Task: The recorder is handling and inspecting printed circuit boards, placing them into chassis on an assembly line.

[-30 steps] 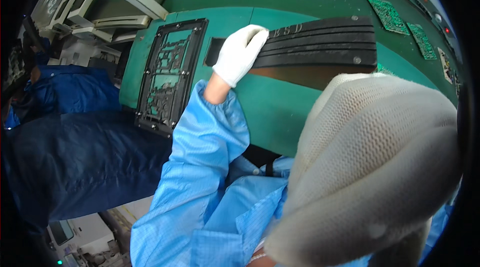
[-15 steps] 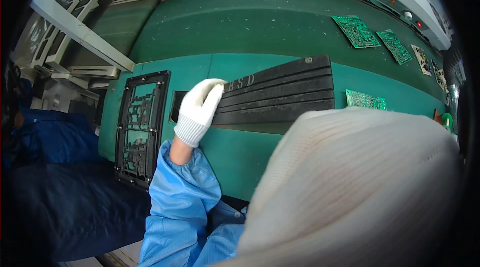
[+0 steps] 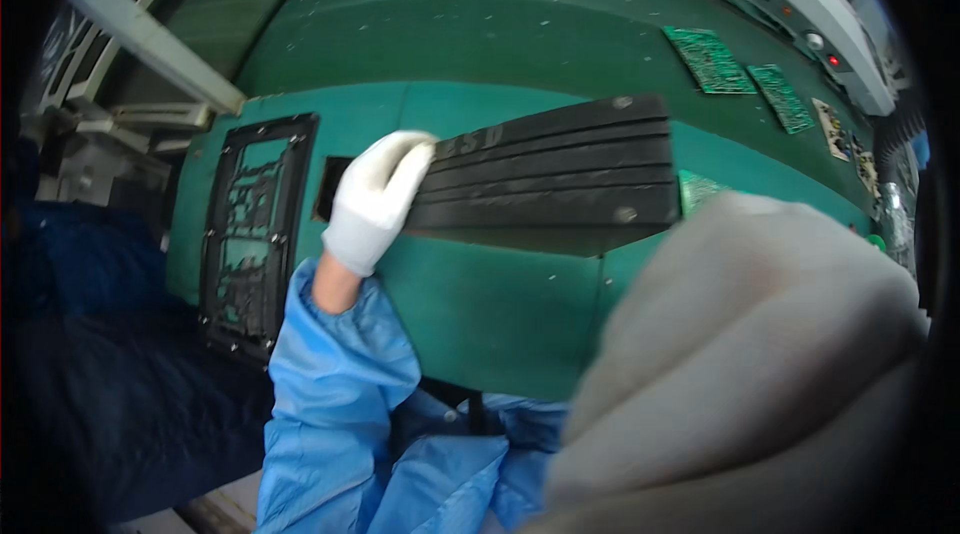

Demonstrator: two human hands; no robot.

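My left hand point(image 3: 375, 192), in a white knit glove, is closed around the left end of a black slotted rack point(image 3: 545, 164). Long parallel grooves run along the rack, and round screw heads show at its right end. The rack stands above the green mat, slanting up toward the right. Very close to the camera at lower right is a large, blurred, white-grey knit shape, which looks like my right hand point(image 3: 740, 364) in its glove. Its fingers cannot be made out, nor whether it holds anything. It covers the mat's right part and some of a green circuit board point(image 3: 700, 191).
A black frame fixture point(image 3: 256, 234) with cut-outs lies left on the green mat point(image 3: 480, 319). Several circuit boards, among them a green one point(image 3: 710, 61), lie at the far right on the darker green belt point(image 3: 450, 34). A white machine housing point(image 3: 800, 19) arches over the back.
The blurred knit shape has moved right, uncovering the rack's lower right corner and more mat. The view has shifted slightly, and the rack's right end looks nearer. My left hand keeps its grip.
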